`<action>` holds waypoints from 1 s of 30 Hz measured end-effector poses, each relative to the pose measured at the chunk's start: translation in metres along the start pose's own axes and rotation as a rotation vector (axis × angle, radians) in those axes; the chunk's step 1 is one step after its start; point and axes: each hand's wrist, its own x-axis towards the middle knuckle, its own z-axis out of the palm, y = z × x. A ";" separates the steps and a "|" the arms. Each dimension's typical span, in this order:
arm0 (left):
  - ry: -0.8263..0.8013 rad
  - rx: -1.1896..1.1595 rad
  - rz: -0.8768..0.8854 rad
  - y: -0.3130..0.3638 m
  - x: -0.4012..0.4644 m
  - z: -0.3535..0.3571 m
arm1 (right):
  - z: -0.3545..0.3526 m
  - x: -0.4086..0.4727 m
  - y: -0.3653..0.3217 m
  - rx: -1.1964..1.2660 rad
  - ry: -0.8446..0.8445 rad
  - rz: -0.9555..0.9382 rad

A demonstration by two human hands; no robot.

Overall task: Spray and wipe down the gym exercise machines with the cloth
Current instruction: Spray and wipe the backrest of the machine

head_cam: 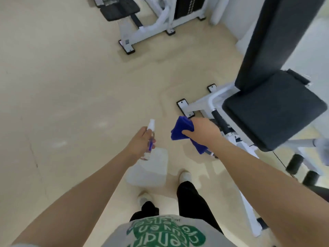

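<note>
Left hand (140, 139) wrapped round the spray bottle (150, 139), right hand (203, 130) clutching the blue cloth (179, 130) — just beside the black seat pad (272, 107), both feet on beige floor (71, 86)

A pale beige floor (62, 86) spreads out beneath and well beyond the hands, scuffed with faint marks to their left. Below the hands, two whitish shoes (185, 175) stand on it, one ahead of the other, under black trousers (192, 202). Nearest the camera, behind the hands, is a grey shirt (167, 232) printed with a green patch and white lettering. Far above the hands to the right, a white wall (236, 15) meets the floor.
</note>
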 end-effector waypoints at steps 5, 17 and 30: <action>-0.182 0.347 0.188 0.069 -0.009 0.050 | -0.040 -0.054 0.061 0.270 0.033 0.024; -0.351 0.441 0.275 0.170 0.016 0.261 | -0.106 -0.102 0.275 0.996 0.484 0.254; -0.382 0.550 0.410 0.246 0.060 0.404 | -0.177 -0.078 0.385 1.042 0.180 -0.015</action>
